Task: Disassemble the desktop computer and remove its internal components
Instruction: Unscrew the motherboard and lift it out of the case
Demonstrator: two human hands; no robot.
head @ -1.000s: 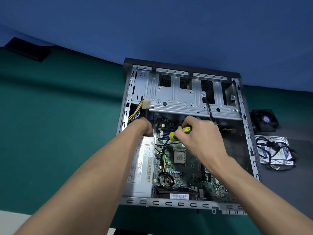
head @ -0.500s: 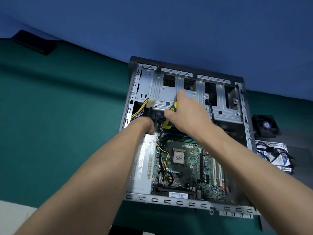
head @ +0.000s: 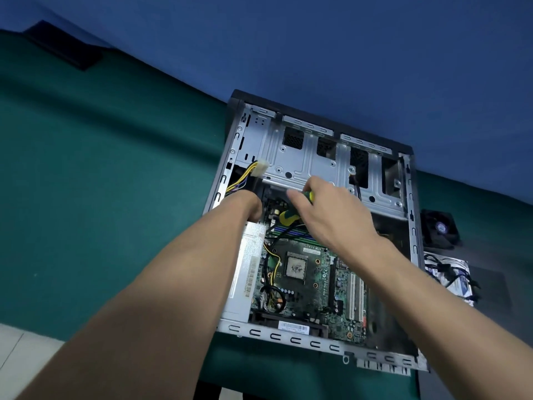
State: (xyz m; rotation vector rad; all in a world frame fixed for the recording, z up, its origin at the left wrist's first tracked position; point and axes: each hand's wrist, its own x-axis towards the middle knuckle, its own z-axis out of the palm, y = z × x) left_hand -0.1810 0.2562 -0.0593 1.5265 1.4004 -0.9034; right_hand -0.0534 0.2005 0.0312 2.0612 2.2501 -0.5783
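One open computer case (head: 317,157), right hand (head: 331,215) grasping one screwdriver (head: 291,215), left hand (head: 248,206) grip hidden

Green table cover (head: 101,197); blue backdrop (head: 317,47); dark flat object (head: 63,49) at far left edge.

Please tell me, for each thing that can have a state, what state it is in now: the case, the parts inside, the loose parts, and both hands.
computer case: lying on its side, open.
motherboard: still inside.
CPU: bare, no cooler.
white connector: unplugged, hanging free.
screwdriver: held by right hand.
left hand: fingers hidden inside case.
fan: out, beside case.
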